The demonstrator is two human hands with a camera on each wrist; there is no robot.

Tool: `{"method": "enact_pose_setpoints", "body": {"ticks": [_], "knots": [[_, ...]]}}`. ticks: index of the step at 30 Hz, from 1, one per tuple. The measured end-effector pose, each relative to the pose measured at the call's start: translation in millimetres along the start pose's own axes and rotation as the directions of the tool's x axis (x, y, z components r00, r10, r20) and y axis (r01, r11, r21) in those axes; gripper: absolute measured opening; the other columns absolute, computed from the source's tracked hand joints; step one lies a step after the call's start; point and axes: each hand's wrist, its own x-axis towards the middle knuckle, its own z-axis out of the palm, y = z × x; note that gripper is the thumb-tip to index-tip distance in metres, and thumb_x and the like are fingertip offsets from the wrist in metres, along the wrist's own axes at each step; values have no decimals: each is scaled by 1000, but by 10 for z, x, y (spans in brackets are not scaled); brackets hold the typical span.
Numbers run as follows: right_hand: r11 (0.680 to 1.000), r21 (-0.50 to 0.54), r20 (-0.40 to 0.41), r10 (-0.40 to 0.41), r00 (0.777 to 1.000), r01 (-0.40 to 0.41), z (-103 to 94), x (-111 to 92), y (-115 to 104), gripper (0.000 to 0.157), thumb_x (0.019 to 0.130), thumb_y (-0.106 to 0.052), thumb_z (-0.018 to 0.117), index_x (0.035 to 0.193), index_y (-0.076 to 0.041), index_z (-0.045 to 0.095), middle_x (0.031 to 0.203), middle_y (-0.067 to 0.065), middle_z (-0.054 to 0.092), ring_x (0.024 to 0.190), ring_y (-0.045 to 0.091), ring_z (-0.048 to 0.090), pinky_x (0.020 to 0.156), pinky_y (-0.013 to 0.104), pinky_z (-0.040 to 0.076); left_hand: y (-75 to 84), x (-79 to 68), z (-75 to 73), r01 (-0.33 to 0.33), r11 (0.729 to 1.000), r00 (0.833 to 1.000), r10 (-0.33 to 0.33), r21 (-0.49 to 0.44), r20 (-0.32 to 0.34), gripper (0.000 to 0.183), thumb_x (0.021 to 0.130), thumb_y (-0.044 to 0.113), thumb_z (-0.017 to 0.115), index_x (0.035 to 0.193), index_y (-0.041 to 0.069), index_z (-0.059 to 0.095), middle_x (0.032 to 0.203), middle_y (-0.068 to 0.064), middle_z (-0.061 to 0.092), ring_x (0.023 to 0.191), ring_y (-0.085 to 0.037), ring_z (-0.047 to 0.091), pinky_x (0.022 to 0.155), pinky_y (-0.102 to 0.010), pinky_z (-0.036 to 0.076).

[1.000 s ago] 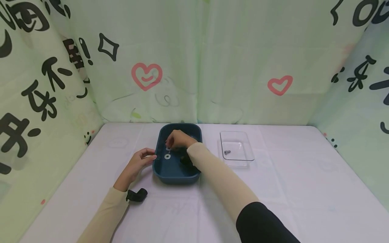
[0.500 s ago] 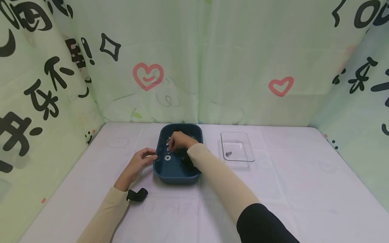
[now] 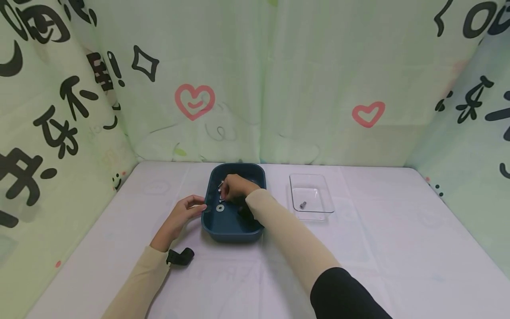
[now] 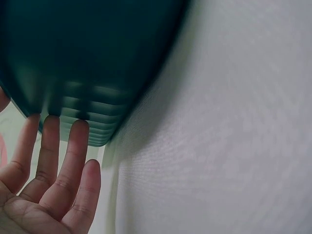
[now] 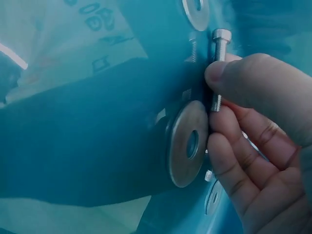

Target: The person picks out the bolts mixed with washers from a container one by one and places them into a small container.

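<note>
My right hand (image 3: 236, 186) is inside a dark blue tray (image 3: 233, 237), and its thumb and fingers pinch a silver socket-head bolt (image 5: 220, 46), head upward in the right wrist view. Close by the fingertips is a large flat washer (image 5: 177, 146); another washer (image 5: 197, 22) lies above it, and a smaller-looking one (image 5: 210, 207) shows below, partly behind the fingers. In the head view a washer (image 3: 217, 208) lies on the tray floor just nearer than this hand. With fairly straight fingers, my left hand (image 4: 53, 190) touches the tray's outer left wall; its thumb is mostly cut off there.
Right of the tray stands a clear plastic box (image 3: 318, 206) with one small bolt (image 3: 303, 205) inside. A white cloth (image 3: 378, 248) covers the table. Printed curtains (image 3: 303, 79) close off the back and both sides.
The right hand has shifted slightly toward the near side within the tray. Inside the clear box the loose bolt has rolled a little rightward and turned. The left hand keeps its place.
</note>
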Motion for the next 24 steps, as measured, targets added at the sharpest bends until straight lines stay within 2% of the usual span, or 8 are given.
{"method": "enact_pose_setpoints", "body": {"ticks": [7, 15, 19, 24], "knots": [[997, 78, -21, 27, 999, -26, -29, -68, -26, 9, 82, -2, 67, 80, -9, 73, 85, 4, 68, 69, 12, 61, 65, 19, 54, 6, -11, 12, 2, 1000, 1000, -2, 5, -3, 40, 93, 17, 57, 125, -5, 49, 124, -19, 53, 95, -6, 59, 102, -39, 46], [994, 109, -69, -21, 997, 28, -90, -79, -36, 9, 82, -1, 65, 84, -5, 74, 87, 8, 72, 70, 10, 60, 71, 19, 54, 22, -16, 13, 6, 1000, 1000, -6, 17, 3, 41, 93, 19, 57, 125, -5, 48, 127, -20, 51, 96, -5, 58, 104, -40, 44], [993, 117, -80, -14, 997, 23, -103, -81, -28, 11, 84, -2, 64, 87, -5, 74, 90, 8, 72, 73, 10, 61, 76, 19, 54, 27, -19, 14, 5, 1000, 1000, -5, 16, 4, 41, 93, 19, 57, 125, -5, 49, 127, -21, 51, 95, -5, 58, 104, -41, 44], [985, 169, -84, -4, 996, 18, -125, -101, -42, 12, 84, -2, 64, 90, -4, 74, 92, 9, 73, 75, 11, 62, 77, 21, 55, 8, -17, 14, 5, 1000, 1000, -6, 8, 8, 40, 92, 19, 58, 124, -4, 50, 125, -18, 53, 92, -3, 58, 101, -37, 47]]}}
